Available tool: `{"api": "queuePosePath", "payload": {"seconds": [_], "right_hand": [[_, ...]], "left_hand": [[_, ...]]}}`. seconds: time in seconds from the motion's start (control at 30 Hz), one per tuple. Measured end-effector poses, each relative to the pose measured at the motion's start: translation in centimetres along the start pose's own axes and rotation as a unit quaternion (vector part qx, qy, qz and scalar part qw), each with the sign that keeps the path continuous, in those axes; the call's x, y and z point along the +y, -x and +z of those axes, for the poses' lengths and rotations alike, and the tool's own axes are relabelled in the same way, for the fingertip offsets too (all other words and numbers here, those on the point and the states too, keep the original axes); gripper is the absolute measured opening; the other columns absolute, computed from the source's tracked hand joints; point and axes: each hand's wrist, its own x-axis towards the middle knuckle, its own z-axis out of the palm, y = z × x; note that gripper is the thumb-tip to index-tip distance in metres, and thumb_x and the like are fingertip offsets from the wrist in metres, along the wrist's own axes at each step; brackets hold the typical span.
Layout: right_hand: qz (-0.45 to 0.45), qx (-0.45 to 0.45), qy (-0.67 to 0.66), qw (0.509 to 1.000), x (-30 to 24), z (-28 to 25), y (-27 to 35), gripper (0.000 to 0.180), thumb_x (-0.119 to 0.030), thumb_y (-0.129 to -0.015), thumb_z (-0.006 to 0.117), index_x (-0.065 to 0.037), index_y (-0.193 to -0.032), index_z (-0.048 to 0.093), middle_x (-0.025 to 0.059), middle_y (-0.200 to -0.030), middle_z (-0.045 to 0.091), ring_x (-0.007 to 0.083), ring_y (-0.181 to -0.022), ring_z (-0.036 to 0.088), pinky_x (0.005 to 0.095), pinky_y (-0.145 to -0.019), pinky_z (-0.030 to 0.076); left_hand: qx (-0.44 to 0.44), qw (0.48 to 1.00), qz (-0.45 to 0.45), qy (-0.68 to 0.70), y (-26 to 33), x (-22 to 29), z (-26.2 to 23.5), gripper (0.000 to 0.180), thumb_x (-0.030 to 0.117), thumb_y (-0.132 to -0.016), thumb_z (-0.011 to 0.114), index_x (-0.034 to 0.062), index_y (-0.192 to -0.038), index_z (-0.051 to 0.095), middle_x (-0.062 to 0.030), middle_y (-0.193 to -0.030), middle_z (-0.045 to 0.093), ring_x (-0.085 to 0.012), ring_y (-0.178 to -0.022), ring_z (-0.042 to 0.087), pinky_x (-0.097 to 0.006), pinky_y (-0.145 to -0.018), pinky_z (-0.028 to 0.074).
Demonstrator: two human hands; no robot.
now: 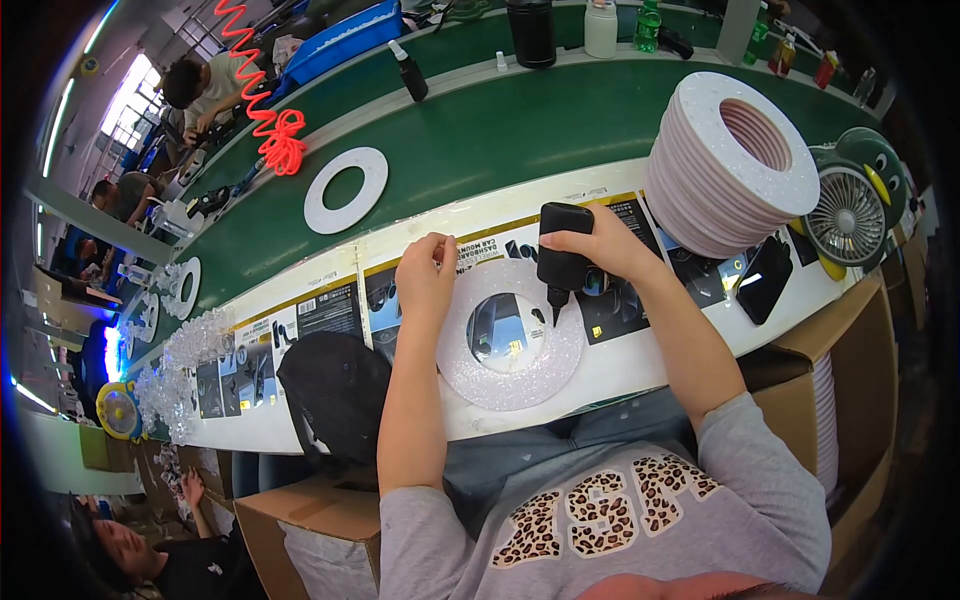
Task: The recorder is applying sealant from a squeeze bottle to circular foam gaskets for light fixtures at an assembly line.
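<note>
In front of me a flat, white speckled ring lies on the printed sheets covering the table edge. My right hand grips a black squeeze bottle tilted nozzle-down, its tip over the right side of the ring. Whether the tip touches the surface I cannot tell. At the ring's upper left is my left hand, fingers curled in and thumb side toward the ring; anything between the fingertips is too small to make out. A tall stack of similar rings stands to the right of my right hand.
A black cap lies left of my left forearm. Another ring rests on the green belt. Right of the stack are a phone and a fan. Clear plastic pieces lie leftward; open cartons flank me. Other people sit leftward.
</note>
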Motion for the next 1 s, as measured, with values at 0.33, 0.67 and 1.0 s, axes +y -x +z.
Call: {"api": "queuePosePath", "payload": {"seconds": [0.33, 0.67, 1.0], "right_hand": [[0.005, 0.006, 0.014, 1.000, -0.16, 0.09, 0.05, 0.052, -0.028, -0.075, 0.079, 0.004, -0.113, 0.059, 0.0116, -0.099, 0.065, 0.0183, -0.087, 0.064, 0.0297, -0.076, 0.053], [-0.002, -0.003, -0.003, 1.000, 0.69, -0.14, -0.49, 0.048, -0.025, -0.076, 0.078, 0.004, -0.110, 0.060, 0.0118, -0.097, 0.065, 0.0185, -0.082, 0.065, 0.0301, -0.073, 0.054], [-0.008, 0.007, 0.019, 1.000, 0.72, -0.11, -0.44, 0.045, -0.025, -0.077, 0.077, 0.004, -0.109, 0.061, 0.0107, -0.096, 0.066, 0.0177, -0.084, 0.065, 0.0292, -0.074, 0.053]], "left_hand": [[0.001, 1.000, -0.001, 0.000, 0.04, -0.03, -0.04, 0.023, 0.022, -0.092, 0.062, 0.0001, -0.093, 0.068, -0.0150, -0.081, 0.068, -0.0274, -0.074, 0.065, -0.036, -0.067, 0.048], [-0.002, 1.000, -0.003, -0.001, -0.01, 0.08, -0.04, 0.023, 0.022, -0.092, 0.062, -0.0004, -0.093, 0.068, -0.0153, -0.081, 0.068, -0.0276, -0.073, 0.065, -0.036, -0.067, 0.048], [-0.004, 1.000, -0.006, 0.002, 0.00, 0.05, 0.03, 0.023, 0.022, -0.091, 0.062, 0.0001, -0.094, 0.068, -0.0155, -0.082, 0.068, -0.0270, -0.074, 0.065, -0.036, -0.068, 0.048]]}}
